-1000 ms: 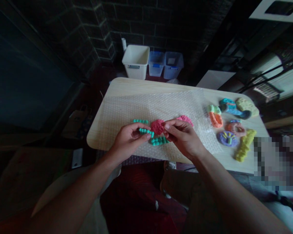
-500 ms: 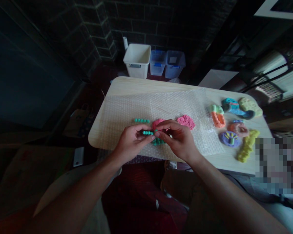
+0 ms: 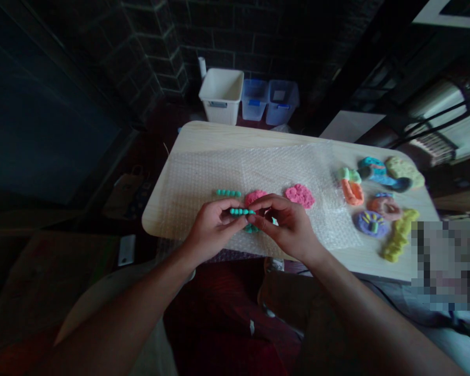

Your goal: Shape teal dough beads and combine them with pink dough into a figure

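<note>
Head view: left hand pinches a row of green balls between thumb and fingers, its long axis running nine to three o'clock; right hand grips the three o'clock end at its fingertips, both hands about equally near; beyond, on the bubble wrap, a second green row lies at eleven o'clock, a pink lump at one

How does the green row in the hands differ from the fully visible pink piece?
The green row is a narrow line of balls; the pink piece is broad and bumpy. The left hand and right hand hold the green row; the pink piece lies on bubble wrap. Both look knobbly.
</note>
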A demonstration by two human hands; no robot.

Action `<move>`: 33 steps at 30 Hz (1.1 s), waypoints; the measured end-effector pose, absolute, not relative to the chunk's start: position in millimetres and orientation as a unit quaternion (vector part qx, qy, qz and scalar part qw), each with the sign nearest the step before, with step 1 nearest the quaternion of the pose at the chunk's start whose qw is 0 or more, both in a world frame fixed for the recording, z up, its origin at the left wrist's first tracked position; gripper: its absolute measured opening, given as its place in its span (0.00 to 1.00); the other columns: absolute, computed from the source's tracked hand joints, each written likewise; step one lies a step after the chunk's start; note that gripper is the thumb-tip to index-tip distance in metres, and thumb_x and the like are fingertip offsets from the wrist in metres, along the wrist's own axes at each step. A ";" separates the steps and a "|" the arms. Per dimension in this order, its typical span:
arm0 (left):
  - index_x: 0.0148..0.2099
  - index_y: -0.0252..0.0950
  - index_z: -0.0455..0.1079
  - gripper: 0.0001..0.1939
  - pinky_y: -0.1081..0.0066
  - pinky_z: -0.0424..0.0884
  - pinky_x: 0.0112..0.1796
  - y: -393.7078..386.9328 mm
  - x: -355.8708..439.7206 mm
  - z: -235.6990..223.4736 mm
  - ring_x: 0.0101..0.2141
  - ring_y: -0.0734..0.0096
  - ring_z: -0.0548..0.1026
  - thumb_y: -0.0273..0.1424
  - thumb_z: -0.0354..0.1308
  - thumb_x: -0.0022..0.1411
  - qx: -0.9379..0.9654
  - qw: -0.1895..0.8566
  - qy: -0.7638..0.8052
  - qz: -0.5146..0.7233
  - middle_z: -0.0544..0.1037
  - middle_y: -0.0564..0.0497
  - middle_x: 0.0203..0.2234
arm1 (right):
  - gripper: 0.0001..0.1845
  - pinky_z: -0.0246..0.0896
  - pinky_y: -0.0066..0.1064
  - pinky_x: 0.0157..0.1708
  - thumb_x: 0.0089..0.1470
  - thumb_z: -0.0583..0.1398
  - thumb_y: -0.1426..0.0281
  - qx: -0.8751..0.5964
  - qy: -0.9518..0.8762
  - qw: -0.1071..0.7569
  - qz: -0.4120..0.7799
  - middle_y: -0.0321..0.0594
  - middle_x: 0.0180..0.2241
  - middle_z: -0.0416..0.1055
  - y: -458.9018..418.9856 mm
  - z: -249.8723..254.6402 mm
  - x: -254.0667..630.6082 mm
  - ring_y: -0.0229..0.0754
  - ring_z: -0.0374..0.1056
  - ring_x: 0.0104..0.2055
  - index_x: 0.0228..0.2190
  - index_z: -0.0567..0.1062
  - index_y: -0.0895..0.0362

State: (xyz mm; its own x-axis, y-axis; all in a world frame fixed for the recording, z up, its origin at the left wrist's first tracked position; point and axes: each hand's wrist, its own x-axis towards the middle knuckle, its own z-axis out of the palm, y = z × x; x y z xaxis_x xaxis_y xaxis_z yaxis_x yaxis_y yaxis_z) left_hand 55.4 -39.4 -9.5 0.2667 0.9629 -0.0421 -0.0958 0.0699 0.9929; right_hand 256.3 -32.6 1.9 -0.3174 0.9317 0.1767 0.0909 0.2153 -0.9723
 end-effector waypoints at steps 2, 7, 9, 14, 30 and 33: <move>0.43 0.33 0.80 0.09 0.69 0.77 0.41 -39.7 55.3 -8.3 0.37 0.68 0.81 0.31 0.73 0.62 0.522 0.600 0.418 0.440 0.82 0.49 0.36 | 0.07 0.70 0.36 0.36 0.63 0.70 0.65 -0.391 -0.640 0.432 0.501 0.44 0.39 0.81 -32.3 1.9 256.1 0.43 0.75 0.38 0.40 0.85 0.55; 0.43 0.33 0.81 0.10 0.68 0.78 0.42 -40.8 54.9 -7.9 0.38 0.66 0.81 0.31 0.73 0.62 0.522 0.594 0.432 0.434 0.83 0.48 0.37 | 0.08 0.71 0.35 0.36 0.61 0.71 0.64 -0.392 -0.592 0.445 0.546 0.42 0.39 0.82 -32.3 0.3 255.1 0.41 0.76 0.37 0.39 0.85 0.55; 0.44 0.33 0.81 0.10 0.67 0.78 0.42 -41.0 54.8 -7.8 0.38 0.65 0.82 0.32 0.73 0.62 0.521 0.593 0.431 0.437 0.84 0.47 0.38 | 0.08 0.70 0.34 0.35 0.61 0.72 0.64 -0.396 -0.580 0.444 0.556 0.42 0.38 0.81 -32.9 0.7 254.9 0.41 0.75 0.37 0.39 0.84 0.55; 0.42 0.34 0.81 0.11 0.66 0.79 0.40 -41.3 56.1 -6.0 0.37 0.63 0.82 0.34 0.73 0.61 0.527 0.583 0.435 0.439 0.84 0.47 0.36 | 0.08 0.70 0.35 0.36 0.62 0.71 0.64 -0.404 -0.608 0.435 0.527 0.42 0.36 0.80 -34.6 4.7 254.8 0.42 0.75 0.38 0.36 0.84 0.56; 0.41 0.33 0.81 0.10 0.65 0.81 0.42 -42.2 59.0 -1.7 0.37 0.63 0.84 0.33 0.73 0.60 0.516 0.596 0.430 0.440 0.86 0.46 0.37 | 0.11 0.70 0.34 0.36 0.61 0.71 0.62 -0.422 -0.611 0.431 0.512 0.42 0.34 0.81 -35.7 4.2 253.5 0.42 0.75 0.36 0.36 0.84 0.57; 0.43 0.34 0.81 0.12 0.64 0.81 0.42 -42.0 58.9 0.9 0.37 0.62 0.84 0.35 0.73 0.61 0.496 0.614 0.432 0.436 0.86 0.46 0.37 | 0.13 0.71 0.34 0.35 0.60 0.72 0.59 -0.428 -0.597 0.427 0.527 0.42 0.32 0.81 -36.4 6.3 253.0 0.42 0.76 0.35 0.35 0.83 0.56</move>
State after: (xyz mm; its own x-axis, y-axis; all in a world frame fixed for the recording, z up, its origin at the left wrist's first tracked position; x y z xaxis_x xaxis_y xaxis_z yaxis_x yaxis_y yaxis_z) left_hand 58.9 -42.0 0.9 0.2455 0.9644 -0.0986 -0.1075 0.1281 0.9859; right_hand 253.0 -36.4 6.3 -0.2683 0.9615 0.0588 0.0617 0.0781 -0.9950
